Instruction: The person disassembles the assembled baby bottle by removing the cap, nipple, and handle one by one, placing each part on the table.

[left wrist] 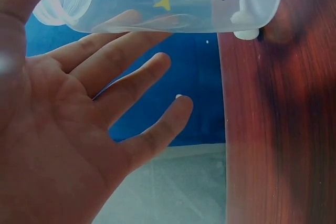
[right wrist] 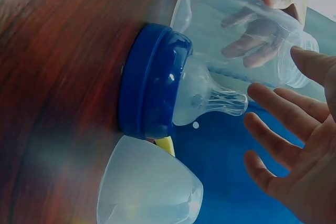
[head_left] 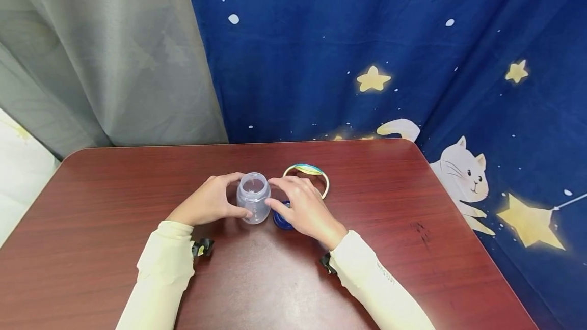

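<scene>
A clear baby bottle with no lid stands upright on the table, its printed side showing in the left wrist view. My left hand holds it from the left, thumb in front and fingers behind. Close to the bottle's right side, my right hand has its fingers spread, with the thumb near the neck; whether it touches, I cannot tell. Beneath the right hand, a blue collar with a clear nipple sits on the table, nipple up. A translucent dome cap stands beside that collar.
Behind the right hand lies a pale ring-shaped handle with teal and yellow on it. The reddish-brown table ends at a blue starry curtain and a grey curtain.
</scene>
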The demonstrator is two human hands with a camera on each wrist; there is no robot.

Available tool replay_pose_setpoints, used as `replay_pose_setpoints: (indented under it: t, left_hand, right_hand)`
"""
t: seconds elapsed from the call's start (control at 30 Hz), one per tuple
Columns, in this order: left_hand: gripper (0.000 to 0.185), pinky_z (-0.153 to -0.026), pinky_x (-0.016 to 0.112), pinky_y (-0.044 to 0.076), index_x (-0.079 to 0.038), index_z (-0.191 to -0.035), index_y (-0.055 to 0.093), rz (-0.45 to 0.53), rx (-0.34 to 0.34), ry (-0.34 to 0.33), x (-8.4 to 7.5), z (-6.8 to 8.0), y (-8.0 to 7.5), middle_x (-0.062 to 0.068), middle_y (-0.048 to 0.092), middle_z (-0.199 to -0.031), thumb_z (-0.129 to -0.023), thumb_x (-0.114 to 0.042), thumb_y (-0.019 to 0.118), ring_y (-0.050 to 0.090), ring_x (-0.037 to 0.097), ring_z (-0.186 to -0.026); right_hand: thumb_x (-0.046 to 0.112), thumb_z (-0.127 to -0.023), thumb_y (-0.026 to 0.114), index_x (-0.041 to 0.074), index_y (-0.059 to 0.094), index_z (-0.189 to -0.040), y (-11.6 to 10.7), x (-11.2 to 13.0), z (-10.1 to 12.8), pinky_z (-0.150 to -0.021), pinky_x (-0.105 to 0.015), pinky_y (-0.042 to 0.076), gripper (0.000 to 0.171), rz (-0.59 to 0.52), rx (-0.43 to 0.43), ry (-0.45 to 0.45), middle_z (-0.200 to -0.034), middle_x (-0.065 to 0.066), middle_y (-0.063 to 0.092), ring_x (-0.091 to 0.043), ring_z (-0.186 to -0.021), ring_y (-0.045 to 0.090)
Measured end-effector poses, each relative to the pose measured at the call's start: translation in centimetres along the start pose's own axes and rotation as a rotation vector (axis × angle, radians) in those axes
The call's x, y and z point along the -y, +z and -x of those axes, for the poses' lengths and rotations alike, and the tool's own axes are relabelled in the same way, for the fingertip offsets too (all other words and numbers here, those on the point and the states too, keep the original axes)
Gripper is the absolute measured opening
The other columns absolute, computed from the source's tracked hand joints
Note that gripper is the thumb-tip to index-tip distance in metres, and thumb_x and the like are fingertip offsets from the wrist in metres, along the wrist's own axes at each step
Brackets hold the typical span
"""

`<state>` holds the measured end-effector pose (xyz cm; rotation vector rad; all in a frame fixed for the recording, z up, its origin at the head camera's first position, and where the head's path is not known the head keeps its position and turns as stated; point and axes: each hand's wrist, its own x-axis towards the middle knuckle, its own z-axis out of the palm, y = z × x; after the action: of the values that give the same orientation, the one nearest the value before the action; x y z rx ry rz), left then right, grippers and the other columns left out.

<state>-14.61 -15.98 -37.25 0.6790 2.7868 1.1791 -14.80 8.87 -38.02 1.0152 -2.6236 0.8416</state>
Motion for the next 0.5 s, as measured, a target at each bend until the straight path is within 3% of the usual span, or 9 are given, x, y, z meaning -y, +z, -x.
replay_pose_setpoints:
  t: [0.33, 0.5]
  left_hand:
    - [0.073, -0.09, 0.045, 0.052, -0.005, -0.127, 0.061, 0.006, 0.031, 0.003, 0.66, 0.34, -0.17, -0.004, 0.071, -0.105, -0.065, -0.024, 0.094, 0.066, 0.013, -0.096]
    - [0.074, -0.091, 0.046, 0.051, -0.004, -0.128, 0.061, -0.009, 0.028, 0.011, 0.68, 0.33, -0.19, 0.0, 0.072, -0.107, -0.065, -0.023, 0.094, 0.066, 0.014, -0.097]
  right_hand:
    - [0.043, -0.092, 0.069, 0.019, 0.067, -0.126, 0.68, 0.31, -0.05, -0.09, -0.043, 0.049, 0.041, 0.076, -0.018, -0.003, -0.119, 0.001, 0.068, -0.019, -0.115, 0.06]
    - [0.041, -0.092, 0.07, 0.017, 0.066, -0.126, 0.74, 0.33, -0.07, -0.097, -0.045, 0.045, 0.041, 0.059, -0.021, -0.024, -0.118, 0.0, 0.068, -0.018, -0.117, 0.059]
